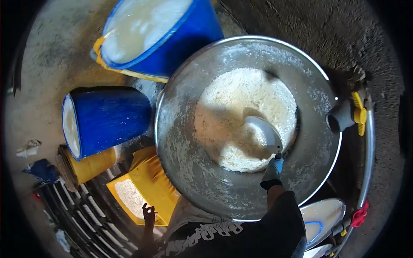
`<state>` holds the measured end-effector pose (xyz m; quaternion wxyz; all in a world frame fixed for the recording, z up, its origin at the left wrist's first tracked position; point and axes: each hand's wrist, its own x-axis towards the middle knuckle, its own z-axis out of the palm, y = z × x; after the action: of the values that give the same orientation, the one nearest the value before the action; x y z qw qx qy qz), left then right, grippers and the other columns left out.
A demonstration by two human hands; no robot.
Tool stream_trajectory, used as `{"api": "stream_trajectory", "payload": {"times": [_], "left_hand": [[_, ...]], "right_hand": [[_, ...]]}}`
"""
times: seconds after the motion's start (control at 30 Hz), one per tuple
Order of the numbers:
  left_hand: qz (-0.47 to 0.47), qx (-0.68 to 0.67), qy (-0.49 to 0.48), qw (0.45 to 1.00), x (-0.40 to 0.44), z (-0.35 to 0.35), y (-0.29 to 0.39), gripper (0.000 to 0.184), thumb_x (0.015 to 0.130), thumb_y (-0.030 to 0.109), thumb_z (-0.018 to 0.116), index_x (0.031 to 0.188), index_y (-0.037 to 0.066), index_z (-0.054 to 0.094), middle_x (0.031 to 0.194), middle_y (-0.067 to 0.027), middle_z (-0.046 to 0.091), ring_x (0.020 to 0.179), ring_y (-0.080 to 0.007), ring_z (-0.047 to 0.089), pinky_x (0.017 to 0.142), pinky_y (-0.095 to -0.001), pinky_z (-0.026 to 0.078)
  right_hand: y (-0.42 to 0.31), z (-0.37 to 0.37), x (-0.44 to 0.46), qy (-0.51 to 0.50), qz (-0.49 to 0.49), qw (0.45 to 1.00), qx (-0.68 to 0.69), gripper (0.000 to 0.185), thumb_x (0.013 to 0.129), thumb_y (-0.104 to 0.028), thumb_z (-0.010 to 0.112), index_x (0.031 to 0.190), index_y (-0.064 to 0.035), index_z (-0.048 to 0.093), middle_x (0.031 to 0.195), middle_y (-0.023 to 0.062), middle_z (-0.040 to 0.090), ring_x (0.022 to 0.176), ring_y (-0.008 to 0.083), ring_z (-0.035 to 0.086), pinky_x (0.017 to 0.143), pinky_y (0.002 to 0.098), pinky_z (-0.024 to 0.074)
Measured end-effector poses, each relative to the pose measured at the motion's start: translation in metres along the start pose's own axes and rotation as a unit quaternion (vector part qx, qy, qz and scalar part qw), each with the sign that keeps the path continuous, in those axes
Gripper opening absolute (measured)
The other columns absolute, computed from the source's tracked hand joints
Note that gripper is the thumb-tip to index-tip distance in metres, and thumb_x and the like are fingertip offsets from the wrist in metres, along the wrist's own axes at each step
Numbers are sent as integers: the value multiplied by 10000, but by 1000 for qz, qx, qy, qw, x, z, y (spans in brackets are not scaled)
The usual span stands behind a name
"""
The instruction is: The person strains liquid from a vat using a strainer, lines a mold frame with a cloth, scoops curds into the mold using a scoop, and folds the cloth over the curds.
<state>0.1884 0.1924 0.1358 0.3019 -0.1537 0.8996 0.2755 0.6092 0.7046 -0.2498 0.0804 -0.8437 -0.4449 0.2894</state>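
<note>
My right hand point(275, 168), in a blue and dark glove, grips the handle of a rounded scoop point(272, 134). Inside a large round steel pan point(180, 142), the scoop rests in a bed of coarse white material point(247, 86). Shadow falls over part of that bed. My bare left hand point(149, 213) hangs beside the opening of a yellow sack point(150, 172) holding pale powder point(129, 195). Its fingers are loosely curled and apart, with nothing visible between them.
Blue barrels, one upper point(193, 38) with cloudy, frothy liquid and one lower point(112, 118), stand left of the pan. A slatted pallet point(86, 210) lies at lower left. Right of the pan are a grey pipe with a yellow valve handle point(360, 114) and a basin point(331, 210).
</note>
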Motion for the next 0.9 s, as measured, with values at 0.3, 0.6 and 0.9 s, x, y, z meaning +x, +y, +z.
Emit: {"api": "stream_trajectory", "payload": {"times": [0.3, 0.6, 0.9], "left_hand": [[14, 60, 13, 998, -17, 8, 35, 536, 887, 166, 638, 1336, 112, 351, 985, -107, 601, 605, -171, 634, 481, -267, 487], [24, -59, -25, 998, 5, 21, -33, 543, 898, 174, 609, 1355, 192, 317, 1027, -89, 557, 557, -175, 602, 451, -284, 435], [-115, -283, -56, 951, 19, 23, -188, 345, 885, 310, 601, 1180, 162, 501, 951, -51, 614, 622, -175, 630, 501, -311, 477]], "right_hand": [[-22, 18, -35, -347, 30, 922, -171, 157, 874, -190, 587, 767, -85, 542, 625, 38, 511, 501, 212, 491, 467, 338, 387], [-115, -102, -113, -670, 206, 705, -111, 139, 878, -171, 588, 776, -92, 536, 609, 23, 491, 461, 182, 462, 430, 315, 364], [-211, -249, -251, -589, 207, 764, -164, 155, 874, -173, 622, 799, -74, 531, 592, -6, 464, 408, 94, 407, 375, 250, 339]]}}
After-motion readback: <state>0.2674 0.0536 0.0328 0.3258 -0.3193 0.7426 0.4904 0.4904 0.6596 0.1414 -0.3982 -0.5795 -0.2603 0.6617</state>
